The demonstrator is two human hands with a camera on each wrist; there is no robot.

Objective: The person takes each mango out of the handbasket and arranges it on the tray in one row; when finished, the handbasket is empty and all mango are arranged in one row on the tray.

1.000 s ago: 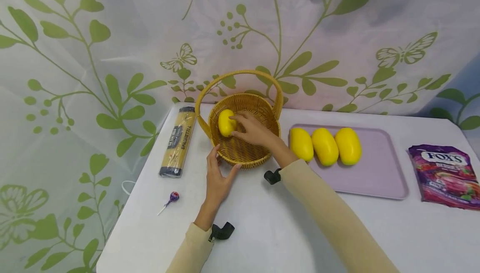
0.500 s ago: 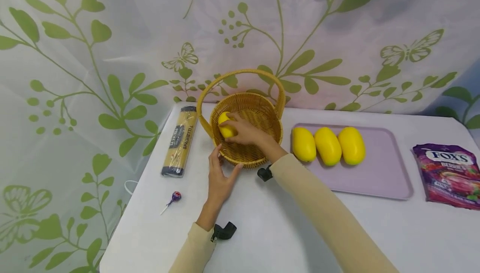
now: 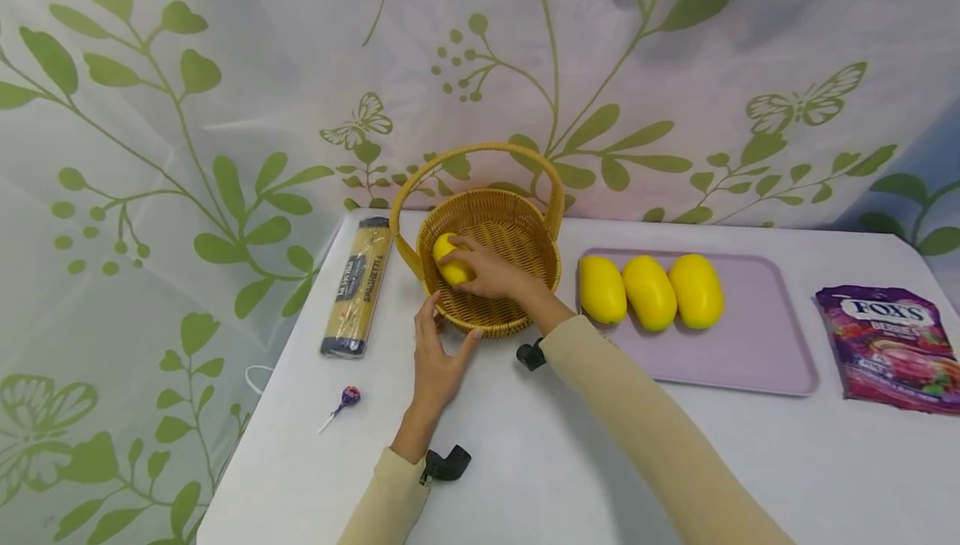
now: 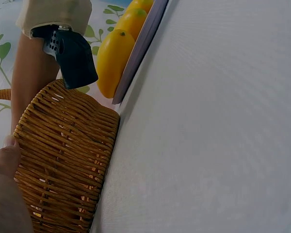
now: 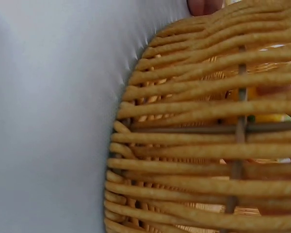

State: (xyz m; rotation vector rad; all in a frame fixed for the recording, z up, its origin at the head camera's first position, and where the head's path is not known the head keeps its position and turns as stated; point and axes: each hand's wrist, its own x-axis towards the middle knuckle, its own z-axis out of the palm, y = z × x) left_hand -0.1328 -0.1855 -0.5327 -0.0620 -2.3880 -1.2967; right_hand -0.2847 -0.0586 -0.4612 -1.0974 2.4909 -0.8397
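Observation:
In the head view my right hand [image 3: 491,270] reaches into a round wicker basket [image 3: 528,237] with a tall looped handle. Its thumb and fingers grip a yellow mango [image 3: 444,248] at the basket's left inner side. My left hand [image 3: 438,366] rests against the near left of the basket, thumb and fingers spread along its outside. The thumb [image 4: 7,158] lies at the rim in the left wrist view. Woven strands fill much of the right wrist view and mostly hide the right hand and fruit. On a lilac tray [image 3: 757,328] lie three more mangoes [image 3: 650,293] in a row.
Left of the basket lies a spaghetti pack [image 3: 356,288], with a lollipop [image 3: 348,397] nearer the front. A purple Fox's candy bag [image 3: 892,349] lies right of the tray. Behind the white table [image 3: 525,462] hangs a leaf-patterned curtain [image 3: 660,70].
My right hand has closed further round the mango and shifted it slightly toward the near side of the basket. The left hand has stayed at the basket.

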